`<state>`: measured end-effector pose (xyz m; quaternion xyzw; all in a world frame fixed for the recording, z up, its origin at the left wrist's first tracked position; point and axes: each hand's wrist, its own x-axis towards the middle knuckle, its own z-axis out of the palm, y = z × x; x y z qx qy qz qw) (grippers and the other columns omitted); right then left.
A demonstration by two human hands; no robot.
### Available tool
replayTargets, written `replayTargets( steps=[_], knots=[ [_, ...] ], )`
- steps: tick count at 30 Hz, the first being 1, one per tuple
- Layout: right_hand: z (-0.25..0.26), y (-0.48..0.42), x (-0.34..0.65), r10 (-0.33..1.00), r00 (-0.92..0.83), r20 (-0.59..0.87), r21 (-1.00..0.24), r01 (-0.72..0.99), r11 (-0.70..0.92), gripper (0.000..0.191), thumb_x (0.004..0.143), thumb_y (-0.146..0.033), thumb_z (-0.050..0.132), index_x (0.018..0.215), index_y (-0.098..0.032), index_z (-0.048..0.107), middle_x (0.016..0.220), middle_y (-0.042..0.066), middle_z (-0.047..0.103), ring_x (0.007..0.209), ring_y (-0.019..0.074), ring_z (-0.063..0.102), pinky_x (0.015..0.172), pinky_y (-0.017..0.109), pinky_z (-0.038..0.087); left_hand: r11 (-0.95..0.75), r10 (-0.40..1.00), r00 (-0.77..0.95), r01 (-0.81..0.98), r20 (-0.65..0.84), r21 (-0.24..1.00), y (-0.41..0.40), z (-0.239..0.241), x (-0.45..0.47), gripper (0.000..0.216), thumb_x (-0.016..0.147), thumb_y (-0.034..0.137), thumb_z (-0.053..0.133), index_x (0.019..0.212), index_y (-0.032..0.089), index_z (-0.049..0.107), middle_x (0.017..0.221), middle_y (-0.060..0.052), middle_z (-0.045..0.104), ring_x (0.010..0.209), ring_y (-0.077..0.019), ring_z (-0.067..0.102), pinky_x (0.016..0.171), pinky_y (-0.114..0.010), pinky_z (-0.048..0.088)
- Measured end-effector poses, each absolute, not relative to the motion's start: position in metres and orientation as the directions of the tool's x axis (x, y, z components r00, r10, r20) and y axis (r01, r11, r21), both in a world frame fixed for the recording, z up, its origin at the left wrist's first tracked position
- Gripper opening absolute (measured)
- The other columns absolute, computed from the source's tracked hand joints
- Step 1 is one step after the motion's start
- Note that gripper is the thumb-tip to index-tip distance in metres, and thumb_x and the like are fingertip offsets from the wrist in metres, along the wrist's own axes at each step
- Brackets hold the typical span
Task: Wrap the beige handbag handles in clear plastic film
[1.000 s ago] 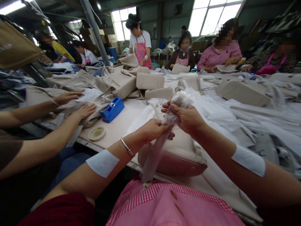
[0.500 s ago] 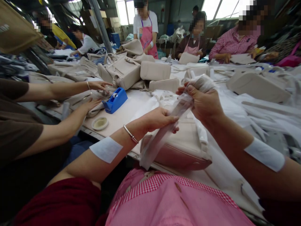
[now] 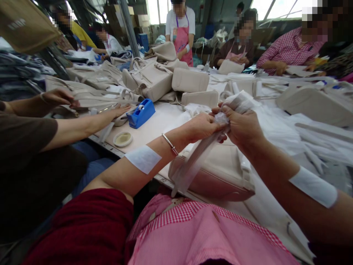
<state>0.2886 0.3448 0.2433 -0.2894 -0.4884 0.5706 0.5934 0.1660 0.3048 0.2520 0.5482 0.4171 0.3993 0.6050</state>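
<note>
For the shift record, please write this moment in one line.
left hand: holds translucent strip | right hand: holds same strip | beige bag: on table, below hands

The left forearm [image 3: 160, 147] reaches forward, a silver bracelet [image 3: 170, 144] around its wrist. Just beyond the bracelet, the left hand [image 3: 204, 127] pinches, thumb extended over curled fingers. Well to the bracelet's right, the right forearm [image 3: 275, 165] angles inward, and the right hand [image 3: 242, 119] grips with bent fingers beside the left; the fingertips seem to touch, though their overlap blurs this.
</note>
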Motion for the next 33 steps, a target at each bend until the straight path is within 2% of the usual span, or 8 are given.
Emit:
replayTargets(
  steps=[6, 10, 12, 17, 21, 26, 30, 33],
  knots=[
    [0.246, 0.356, 0.300, 0.952, -0.073, 0.298, -0.882, -0.402, 0.246, 0.007, 0.078, -0.013, 0.068, 0.082, -0.018, 0.064, 0.075, 0.005, 0.070, 0.071, 0.0223, 0.070, 0.072, 0.040, 0.062, 0.027, 0.924, 0.381, 0.015, -0.030, 1.000, 0.308, 0.246, 0.159, 0.026, 0.089, 0.029, 0.068, 0.079, 0.005, 0.070, 0.071, -0.010, 0.072, 0.061, -0.0127, 0.066, 0.072, -0.028, 0.056],
    [0.249, 0.373, 0.308, 0.938, 0.029, 0.345, -0.853, -0.408, 0.326, 0.009, 0.077, -0.009, 0.068, 0.079, -0.017, 0.064, 0.075, 0.003, 0.069, 0.072, 0.0202, 0.070, 0.075, 0.037, 0.062, 0.127, 0.888, 0.422, 0.160, -0.184, 0.979, 0.297, 0.241, 0.147, 0.031, 0.091, 0.035, 0.064, 0.079, 0.007, 0.071, 0.074, -0.011, 0.074, 0.061, -0.0153, 0.067, 0.064, -0.027, 0.054],
    [0.244, 0.373, 0.306, 0.947, -0.001, 0.322, -0.872, -0.389, 0.296, 0.010, 0.078, -0.014, 0.071, 0.081, -0.017, 0.063, 0.075, 0.003, 0.069, 0.071, 0.0209, 0.070, 0.072, 0.037, 0.062, 0.159, 0.894, 0.389, 0.191, -0.223, 0.969, 0.293, 0.239, 0.146, 0.033, 0.095, 0.032, 0.057, 0.079, 0.007, 0.071, 0.075, -0.012, 0.074, 0.062, -0.0160, 0.068, 0.062, -0.027, 0.054],
    [0.233, 0.362, 0.295, 0.963, -0.086, 0.257, -0.899, -0.386, 0.205, 0.015, 0.078, -0.020, 0.074, 0.083, -0.019, 0.061, 0.077, 0.004, 0.070, 0.073, 0.0244, 0.071, 0.067, 0.040, 0.061, 0.115, 0.937, 0.307, 0.179, -0.167, 0.977, 0.298, 0.240, 0.156, 0.034, 0.097, 0.024, 0.052, 0.074, 0.006, 0.068, 0.068, -0.011, 0.072, 0.061, -0.0162, 0.068, 0.062, -0.028, 0.054],
    [0.235, 0.361, 0.297, 0.966, -0.098, 0.240, -0.901, -0.392, 0.184, 0.013, 0.075, -0.017, 0.074, 0.080, -0.019, 0.062, 0.076, 0.004, 0.070, 0.073, 0.0224, 0.070, 0.065, 0.035, 0.060, 0.134, 0.938, 0.314, 0.068, -0.148, 0.989, 0.307, 0.241, 0.161, 0.029, 0.097, 0.018, 0.053, 0.072, 0.007, 0.064, 0.064, -0.008, 0.070, 0.058, -0.0147, 0.067, 0.066, -0.029, 0.055],
    [0.237, 0.355, 0.297, 0.980, -0.050, 0.193, -0.889, -0.431, 0.153, 0.012, 0.074, -0.014, 0.071, 0.081, -0.017, 0.062, 0.074, 0.004, 0.071, 0.069, 0.0207, 0.069, 0.062, 0.032, 0.059, 0.203, 0.883, 0.430, 0.016, -0.190, 0.979, 0.306, 0.242, 0.158, 0.027, 0.092, 0.030, 0.064, 0.080, 0.006, 0.066, 0.072, -0.010, 0.072, 0.061, -0.0141, 0.066, 0.071, -0.030, 0.055],
    [0.237, 0.353, 0.291, 0.989, -0.109, 0.103, -0.872, -0.489, 0.037, 0.013, 0.075, -0.013, 0.072, 0.085, -0.016, 0.063, 0.077, 0.006, 0.072, 0.071, 0.0212, 0.070, 0.062, 0.031, 0.060, 0.274, 0.894, 0.355, 0.052, -0.275, 0.960, 0.300, 0.243, 0.158, 0.026, 0.088, 0.034, 0.067, 0.079, 0.011, 0.060, 0.061, -0.003, 0.064, 0.051, -0.0116, 0.059, 0.058, -0.026, 0.051],
    [0.242, 0.374, 0.297, 0.988, -0.148, -0.035, -0.857, -0.504, -0.106, 0.006, 0.082, -0.013, 0.065, 0.086, -0.017, 0.062, 0.078, 0.005, 0.072, 0.071, 0.0198, 0.070, 0.064, 0.031, 0.061, 0.188, 0.946, 0.235, 0.157, -0.222, 0.970, 0.287, 0.245, 0.154, 0.024, 0.091, 0.032, 0.060, 0.076, 0.015, 0.054, 0.055, 0.005, 0.052, 0.041, -0.0058, 0.043, 0.045, -0.019, 0.036]
  ],
)
